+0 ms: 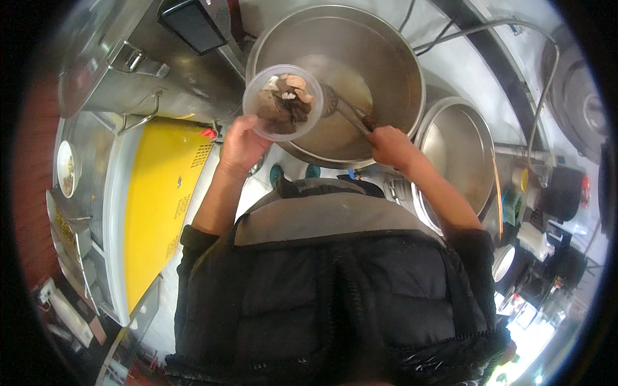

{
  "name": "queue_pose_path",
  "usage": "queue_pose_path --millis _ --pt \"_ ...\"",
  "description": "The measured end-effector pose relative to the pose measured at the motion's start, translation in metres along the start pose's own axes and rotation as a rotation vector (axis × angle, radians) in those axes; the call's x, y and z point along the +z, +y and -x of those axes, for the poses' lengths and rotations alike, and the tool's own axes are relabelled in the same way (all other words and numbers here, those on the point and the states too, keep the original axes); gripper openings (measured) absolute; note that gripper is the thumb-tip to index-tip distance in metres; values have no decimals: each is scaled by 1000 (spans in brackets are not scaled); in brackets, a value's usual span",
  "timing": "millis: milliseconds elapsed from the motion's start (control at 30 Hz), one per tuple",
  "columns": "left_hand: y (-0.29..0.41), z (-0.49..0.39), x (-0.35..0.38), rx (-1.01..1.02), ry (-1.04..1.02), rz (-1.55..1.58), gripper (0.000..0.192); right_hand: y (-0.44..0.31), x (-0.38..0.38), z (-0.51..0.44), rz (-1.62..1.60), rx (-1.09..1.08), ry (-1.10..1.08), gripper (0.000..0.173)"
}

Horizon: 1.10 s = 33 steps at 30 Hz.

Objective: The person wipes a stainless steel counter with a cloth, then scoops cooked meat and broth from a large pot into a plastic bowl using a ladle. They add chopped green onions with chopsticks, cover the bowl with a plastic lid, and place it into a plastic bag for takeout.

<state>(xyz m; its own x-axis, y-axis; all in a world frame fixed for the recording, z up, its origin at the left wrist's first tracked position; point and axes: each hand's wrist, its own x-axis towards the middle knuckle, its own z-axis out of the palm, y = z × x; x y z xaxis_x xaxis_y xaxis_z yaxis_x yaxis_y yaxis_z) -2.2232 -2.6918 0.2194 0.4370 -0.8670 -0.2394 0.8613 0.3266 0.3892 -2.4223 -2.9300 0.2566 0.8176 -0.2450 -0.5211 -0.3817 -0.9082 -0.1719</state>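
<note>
My left hand [244,144] grips the rim of a round clear plastic container [249,108] that holds pieces of brown and pale food [288,103], perhaps sliced meat. The container is above the left side of a large steel stockpot [393,53] with cloudy liquid [357,89] in it. My right hand [391,147] is closed around the handle of a metal strainer ladle [352,115]. The ladle's round perforated head is close to the container's right side, partly hidden by it. Whether the two touch cannot be told.
A second steel pot [456,140] stands right of the stockpot. On the left are a yellow-panelled cabinet [159,202], a steel unit with a handle [145,116], and a white bowl with food [67,169]. A black-screened device [193,24] is at the upper left, and a hose [555,82] curves at the upper right.
</note>
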Motion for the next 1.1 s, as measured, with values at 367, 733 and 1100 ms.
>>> queue_pose_path --millis 367,733,1100 --pt "11 47 3 173 151 -299 64 0 90 -128 -224 177 -198 26" --pt "10 60 5 134 192 -353 62 -3 101 -135 193 -389 -270 20" --pt "8 53 6 111 173 -369 61 -45 74 -103 -379 394 -102 30"
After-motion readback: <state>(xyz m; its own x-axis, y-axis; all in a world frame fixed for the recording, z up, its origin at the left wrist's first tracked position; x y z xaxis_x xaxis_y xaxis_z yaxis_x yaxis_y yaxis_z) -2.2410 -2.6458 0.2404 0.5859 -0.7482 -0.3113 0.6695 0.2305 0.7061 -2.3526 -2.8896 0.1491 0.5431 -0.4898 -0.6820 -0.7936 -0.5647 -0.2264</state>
